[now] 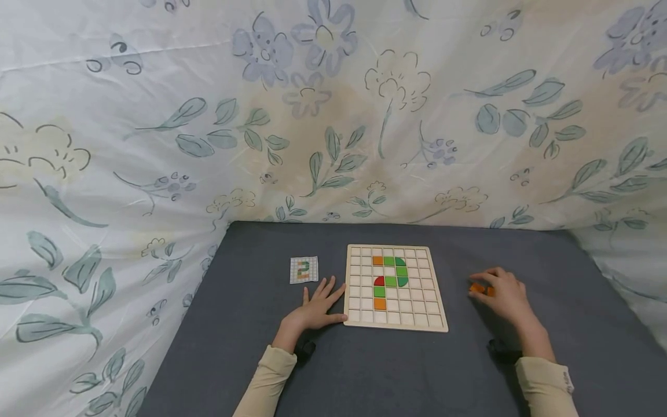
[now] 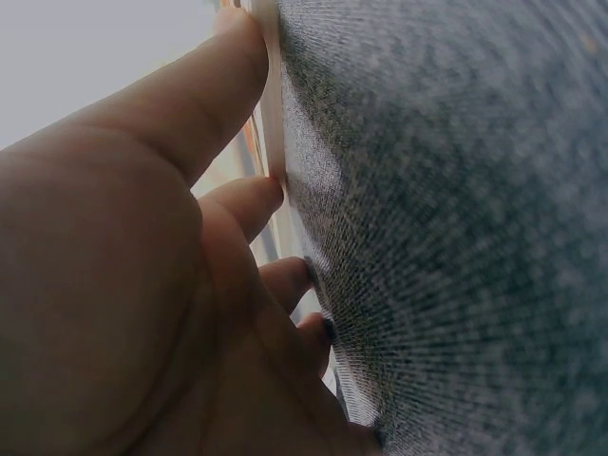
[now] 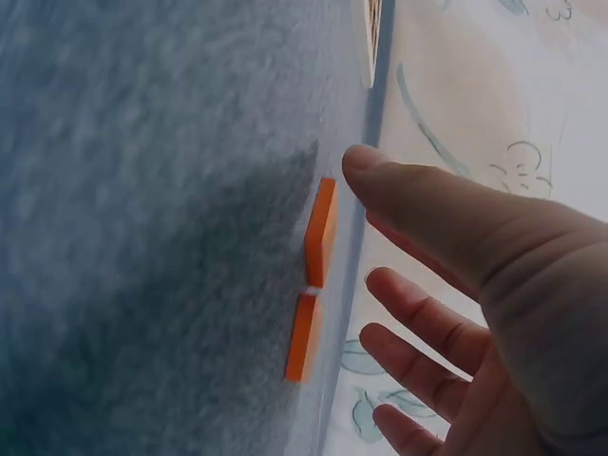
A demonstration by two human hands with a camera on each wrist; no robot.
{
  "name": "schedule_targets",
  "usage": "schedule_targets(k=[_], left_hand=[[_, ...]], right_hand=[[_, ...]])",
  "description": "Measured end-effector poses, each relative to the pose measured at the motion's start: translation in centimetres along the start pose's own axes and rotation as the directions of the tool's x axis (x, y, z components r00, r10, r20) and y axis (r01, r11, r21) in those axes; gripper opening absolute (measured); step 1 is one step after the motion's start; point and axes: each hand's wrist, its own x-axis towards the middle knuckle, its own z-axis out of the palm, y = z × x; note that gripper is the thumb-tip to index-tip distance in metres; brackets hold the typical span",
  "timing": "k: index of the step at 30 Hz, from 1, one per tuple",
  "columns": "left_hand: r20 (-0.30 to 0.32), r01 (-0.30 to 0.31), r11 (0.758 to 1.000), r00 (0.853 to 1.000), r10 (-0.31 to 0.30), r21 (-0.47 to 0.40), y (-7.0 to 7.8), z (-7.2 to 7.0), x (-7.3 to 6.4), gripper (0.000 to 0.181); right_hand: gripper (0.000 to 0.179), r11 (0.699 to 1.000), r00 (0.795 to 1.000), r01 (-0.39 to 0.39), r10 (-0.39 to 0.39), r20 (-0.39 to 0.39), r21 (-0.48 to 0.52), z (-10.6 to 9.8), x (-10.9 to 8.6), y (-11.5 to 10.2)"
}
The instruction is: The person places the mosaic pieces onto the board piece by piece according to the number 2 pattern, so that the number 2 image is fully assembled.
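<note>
A wooden grid board (image 1: 424,310) lies on the dark cloth. Orange, green and red tiles form a hook-shaped figure on it, with a red rounded piece (image 1: 380,281) at the bend. My left hand (image 1: 312,313), fingers spread, touches the board's left edge with its thumb and index finger. To the right of the board, my right hand (image 1: 506,296) hovers over two orange square tiles (image 3: 321,233). In the right wrist view its thumb and fingers are apart, with nothing between them, and both tiles rest on the cloth.
A small printed card (image 1: 311,277) with a coloured grid figure lies left of the board. The dark tablecloth (image 1: 396,370) covers the surface. A flowered curtain (image 1: 344,191) hangs behind and on both sides.
</note>
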Motion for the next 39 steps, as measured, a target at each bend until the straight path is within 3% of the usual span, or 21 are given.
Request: schedule_targets(k=[12, 25, 39], left_hand=[[-0.002, -0.003, 1.000, 1.000, 0.003, -0.003, 0.1, 0.1, 0.0, 0.075], [0.001, 0.009, 1.000, 1.000, -0.009, 0.001, 0.1, 0.3, 0.1, 0.075], [-0.006, 0.008, 1.000, 1.000, -0.008, -0.006, 0.3, 0.0, -0.2, 0.075]], right_hand=[[0.034, 0.996, 0.996, -0.083, 0.084, 0.012, -0.042, 0.1, -0.3, 1.3], [0.024, 0.994, 0.995, -0.100, 0.100, 0.001, -0.044, 0.0, -0.6, 1.1], [0.026, 0.996, 0.997, -0.079, 0.079, 0.017, -0.038, 0.6, -0.2, 0.4]])
